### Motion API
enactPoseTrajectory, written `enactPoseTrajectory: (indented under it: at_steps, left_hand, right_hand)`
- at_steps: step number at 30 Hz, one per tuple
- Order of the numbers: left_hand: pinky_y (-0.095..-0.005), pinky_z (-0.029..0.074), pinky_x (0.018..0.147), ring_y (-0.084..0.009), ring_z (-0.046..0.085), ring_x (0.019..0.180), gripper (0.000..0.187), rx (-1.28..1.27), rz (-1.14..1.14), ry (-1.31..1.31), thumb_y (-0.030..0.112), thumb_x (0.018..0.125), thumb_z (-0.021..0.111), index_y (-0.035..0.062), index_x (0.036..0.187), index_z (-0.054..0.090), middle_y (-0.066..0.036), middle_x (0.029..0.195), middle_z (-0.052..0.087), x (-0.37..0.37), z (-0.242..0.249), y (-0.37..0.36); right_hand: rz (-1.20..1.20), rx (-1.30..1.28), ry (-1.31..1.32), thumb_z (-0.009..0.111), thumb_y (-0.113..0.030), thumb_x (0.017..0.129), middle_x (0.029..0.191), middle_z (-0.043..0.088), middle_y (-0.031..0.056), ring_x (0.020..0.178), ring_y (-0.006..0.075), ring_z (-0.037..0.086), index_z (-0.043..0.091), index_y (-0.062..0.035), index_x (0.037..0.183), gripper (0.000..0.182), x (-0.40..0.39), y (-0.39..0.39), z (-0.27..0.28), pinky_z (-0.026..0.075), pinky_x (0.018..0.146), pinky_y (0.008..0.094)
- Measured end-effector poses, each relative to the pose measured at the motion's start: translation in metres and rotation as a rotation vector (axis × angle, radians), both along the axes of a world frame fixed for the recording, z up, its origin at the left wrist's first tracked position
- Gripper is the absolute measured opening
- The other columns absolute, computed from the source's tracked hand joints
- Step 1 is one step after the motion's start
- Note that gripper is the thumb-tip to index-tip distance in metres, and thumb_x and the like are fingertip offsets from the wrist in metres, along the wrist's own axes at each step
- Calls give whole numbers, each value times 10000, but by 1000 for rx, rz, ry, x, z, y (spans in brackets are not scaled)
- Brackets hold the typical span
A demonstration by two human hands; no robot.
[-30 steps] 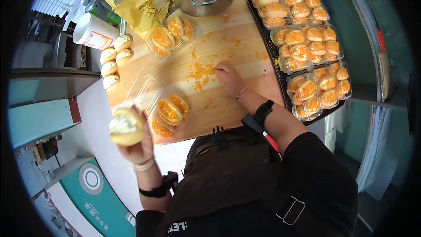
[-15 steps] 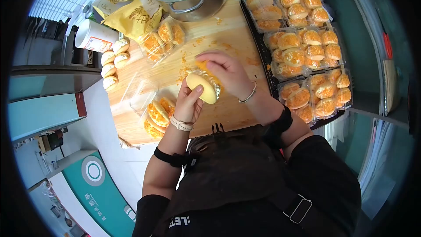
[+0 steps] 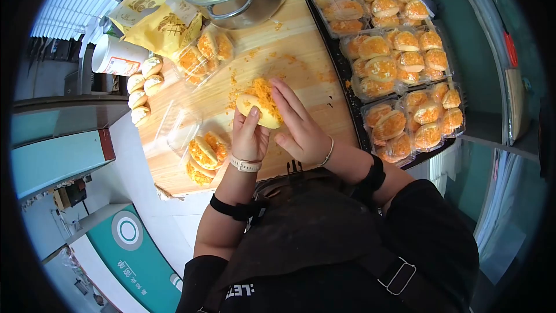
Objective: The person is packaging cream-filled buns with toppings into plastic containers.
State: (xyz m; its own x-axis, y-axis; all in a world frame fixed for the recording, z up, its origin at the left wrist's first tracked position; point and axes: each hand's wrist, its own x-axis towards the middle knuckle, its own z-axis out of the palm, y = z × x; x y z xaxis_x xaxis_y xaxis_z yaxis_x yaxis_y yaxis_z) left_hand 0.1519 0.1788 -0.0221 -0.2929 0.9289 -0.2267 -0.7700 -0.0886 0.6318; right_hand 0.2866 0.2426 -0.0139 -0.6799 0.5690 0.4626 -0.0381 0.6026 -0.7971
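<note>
My left hand point(image 3: 249, 139) holds a pale yellow bun point(image 3: 246, 103), its thumb on the near side. Orange floss point(image 3: 263, 93) covers the far side of the bun. Against that floss lie the extended fingers of my right hand point(image 3: 300, 124), its thumb spread away from them. Just left of my left hand, an open clear box point(image 3: 179, 124) has floss-covered buns point(image 3: 202, 150) in one half. Loose orange crumbs are scattered over the wooden board point(image 3: 301, 87) beyond my hands.
Boxed buns point(image 3: 379, 69) fill a black tray point(image 3: 341, 75) at right. A metal bowl point(image 3: 231, 14) with white cream stands at the back, beside a yellow bag point(image 3: 159, 32). Cream-topped buns point(image 3: 153, 84), a white tub point(image 3: 119, 57) and another box of buns point(image 3: 202, 55) are at back left.
The bun's outer side now carries orange floss where white cream showed before. My right hand has moved lower and its fingers have straightened against the bun. The whole view has shifted slightly.
</note>
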Motion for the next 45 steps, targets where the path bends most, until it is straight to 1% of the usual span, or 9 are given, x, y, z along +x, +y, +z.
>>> enactPoseTrajectory:
  at_steps: [7, 14, 20, 23, 26, 32, 36, 38, 45]
  left_hand:
    - [-350, 457, 920, -207, 531, 1081, 371, 35, 180, -35, 100, 918, 496, 53, 1266, 376, -96, 1198, 509, 5, -6, 5]
    - [-292, 469, 831, -178, 549, 992, 518, -308, 145, 624, 46, 825, 640, -4, 1256, 356, -107, 1112, 541, -7, -34, -1]
    - [-312, 471, 867, -188, 540, 1027, 658, -176, 51, 573, 15, 754, 700, 31, 1287, 313, -107, 1135, 513, -6, -23, -10]
    - [-358, 448, 910, -216, 521, 1065, 704, 14, 59, 436, -13, 741, 683, 97, 1315, 290, -106, 1174, 490, -7, -18, -18]
    - [-343, 452, 916, -216, 493, 1107, 902, -68, 97, 453, -11, 657, 759, 101, 1355, 199, -121, 1190, 456, -15, -7, -27]
    - [-360, 424, 948, -246, 473, 1143, 1008, -15, -74, 1054, -26, 615, 772, 93, 1388, 137, -143, 1212, 442, -56, 9, -58]
    - [-350, 395, 970, -248, 486, 1115, 935, -288, -84, 1021, 8, 598, 790, 20, 1357, 245, -139, 1200, 449, -62, 24, -98]
    - [-296, 444, 892, -200, 507, 1058, 773, -382, -35, 1326, 7, 645, 767, 2, 1296, 350, -111, 1172, 463, -75, 19, -134]
    - [-284, 485, 754, -177, 561, 875, 538, -905, 697, 983, 137, 705, 772, -26, 1086, 429, -122, 977, 527, -111, -21, -213]
  right_hand:
    - [-98, -53, 7, 519, -315, 865, 1420, 154, 290, 1330, 414, 189, 164, 105, 1375, 750, 6, -28, -31, 187, 1091, 433]
    - [-387, -74, -418, 622, -330, 798, 1386, 144, 313, 1304, 416, 196, 89, 99, 1376, 896, 18, -29, -47, 199, 1079, 441]
    - [-106, -833, -52, 776, -174, 693, 1393, 279, 221, 1312, 282, 270, 110, -30, 1428, 1002, 7, -12, -56, 241, 1068, 406]
    - [-28, -688, -56, 765, -60, 680, 1350, 361, 150, 1269, 222, 345, 165, -82, 1435, 965, -1, -1, -52, 297, 1041, 360]
    - [102, -985, 110, 709, 45, 684, 1304, 407, 112, 1204, 193, 422, 214, -73, 1422, 897, -11, 2, -31, 348, 1003, 323]
    - [280, -655, -33, 656, 63, 700, 1266, 441, 114, 1143, 187, 475, 261, -72, 1410, 823, -34, 2, -23, 394, 967, 319]
    - [405, -446, -89, 674, 9, 714, 1261, 444, 122, 1138, 213, 482, 305, -65, 1385, 769, -58, -13, -16, 404, 948, 329]
    - [380, -402, -99, 686, -32, 717, 1241, 452, 125, 1108, 240, 504, 346, -59, 1357, 725, -62, -23, -17, 411, 936, 336]
    - [112, -542, -261, 627, -50, 778, 1147, 494, 86, 1031, 187, 513, 414, -93, 1292, 557, -82, -41, -55, 435, 820, 310]
